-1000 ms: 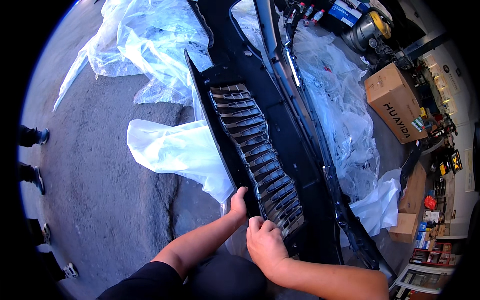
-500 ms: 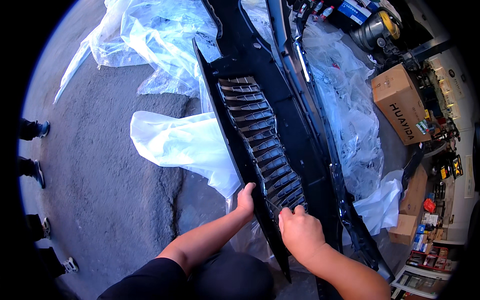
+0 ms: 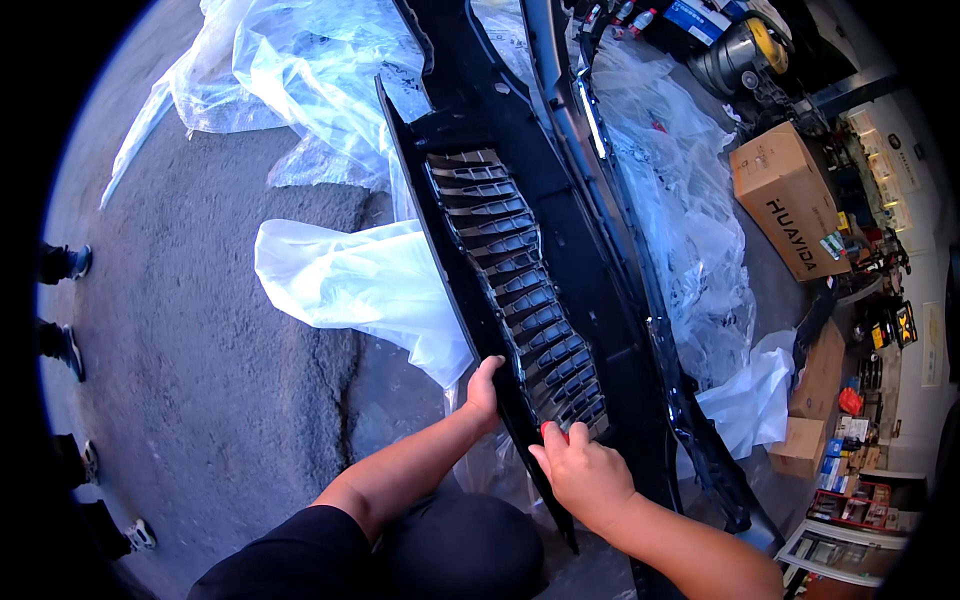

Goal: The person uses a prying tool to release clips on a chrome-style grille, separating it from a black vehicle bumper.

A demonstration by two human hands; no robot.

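Note:
A long black plastic panel [image 3: 605, 360], like a car bumper seen from its inner side, stretches away from me, with a slatted grille [image 3: 510, 255] along its left part. My left hand [image 3: 483, 395] grips the panel's left edge, thumb up. My right hand [image 3: 583, 472] is closed on a small red-handled tool [image 3: 548, 430] at the lower end of the grille; the tool's tip is hidden.
Clear plastic sheets [image 3: 325, 270] lie beside and behind the panel. Feet [image 3: 68, 350] of other people stand at the left edge. Cardboard boxes [image 3: 780, 180], bottles [image 3: 630, 25], a yellow-topped vacuum [image 3: 740, 60] and shelved clutter [image 3: 860, 500] line the right.
My right hand has moved rightward along the lower grille since a second ago, then slightly left and down. The red handle now shows more clearly. My left hand still grips the edge.

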